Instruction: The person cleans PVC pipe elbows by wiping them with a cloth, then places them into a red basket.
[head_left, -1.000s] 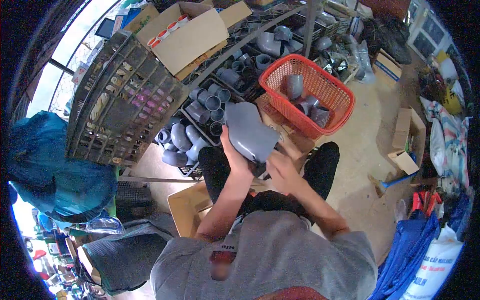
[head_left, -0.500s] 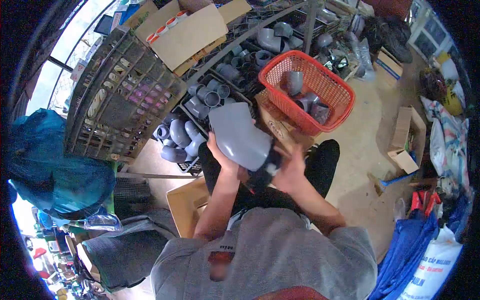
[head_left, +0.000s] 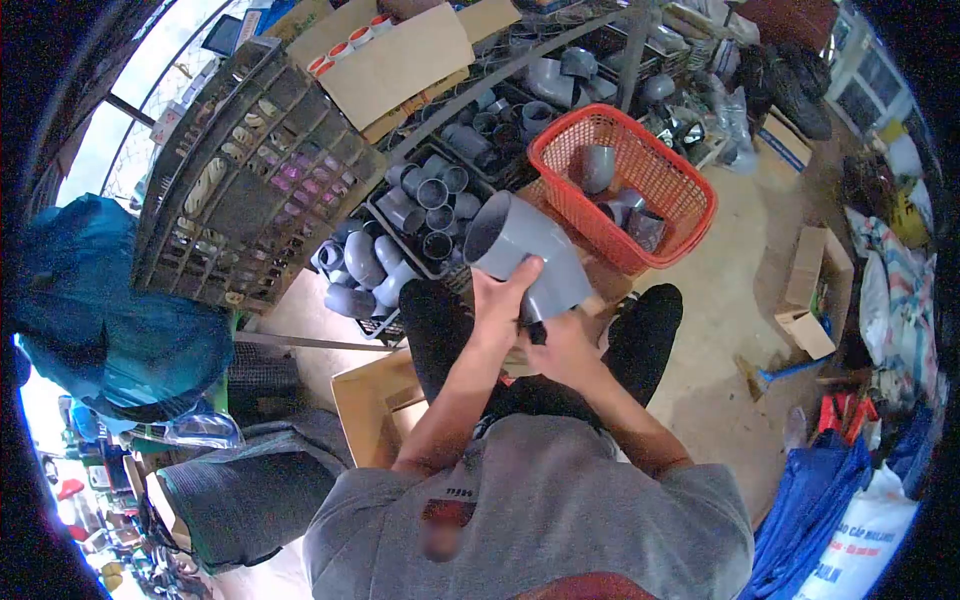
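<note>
A large grey plastic pipe elbow [head_left: 545, 255] is held over my lap, its wide open mouth facing up and left. My left hand [head_left: 500, 300] grips it from the left side, thumb laid across the outside. At the lower end of the elbow, my right hand [head_left: 568, 350] is closed around a small dark thing [head_left: 537, 333], mostly hidden by the fingers; I cannot make out its kind. Ahead and to the right stands a red plastic basket [head_left: 690, 225] with several grey fittings in it.
Black crates [head_left: 380, 215] of grey pipe fittings stand ahead on the left, near a large slatted crate [head_left: 255, 180]. An open cardboard box [head_left: 365, 390] sits by my left leg. Another carton [head_left: 815, 280] lies on the floor at right.
The elbow has turned so that its open mouth now shows, and it sits a little further right. My left thumb has come over its top; my right hand has moved slightly down and left.
</note>
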